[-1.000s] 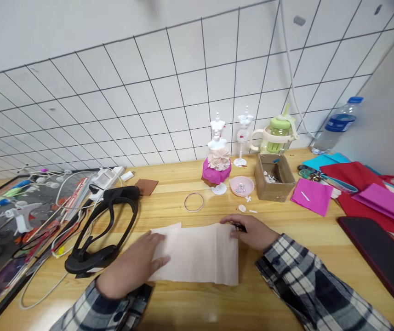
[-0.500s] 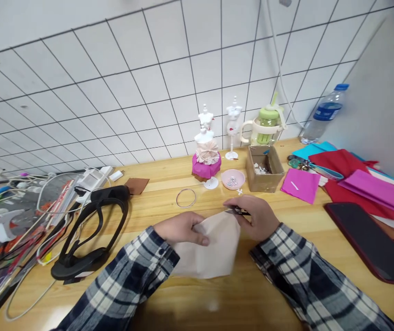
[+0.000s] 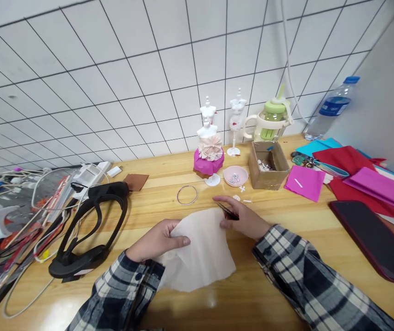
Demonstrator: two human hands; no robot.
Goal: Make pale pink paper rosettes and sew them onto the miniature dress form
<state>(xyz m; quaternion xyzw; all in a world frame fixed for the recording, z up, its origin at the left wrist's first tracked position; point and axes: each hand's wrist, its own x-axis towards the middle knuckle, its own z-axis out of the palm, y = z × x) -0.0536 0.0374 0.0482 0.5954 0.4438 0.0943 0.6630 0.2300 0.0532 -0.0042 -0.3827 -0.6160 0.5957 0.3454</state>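
My left hand [image 3: 158, 240] pinches a thin, pale whitish sheet [image 3: 203, 253] between thumb and fingers at its left side. The sheet, perhaps crepe paper, has a rounded upper edge and spreads over the table. At its upper right is my right hand [image 3: 240, 218], closed around small dark scissors [image 3: 228, 211] that point up and left; the palm hides part of them. White scraps [image 3: 236, 198] lie just beyond the right hand. Farther off stands a small white dress form [image 3: 207, 132] wearing a pale pleated rosette [image 3: 212, 147] and a magenta skirt [image 3: 208, 163].
A thin metal ring [image 3: 187, 203] and a pink dish [image 3: 236, 184] of small beads lie beyond the sheet. A cardboard box [image 3: 269, 179] and lidded cup [image 3: 271, 120] stand behind. To the right are folded sheets [image 3: 379, 188] and a phone [image 3: 372, 239]; left, a black headset strap [image 3: 122, 216].
The sheet has opened out wider, showing a rounded edge. My left hand has shifted left, and the right hand with the scissors slightly left. White scraps now show near the pink dish.
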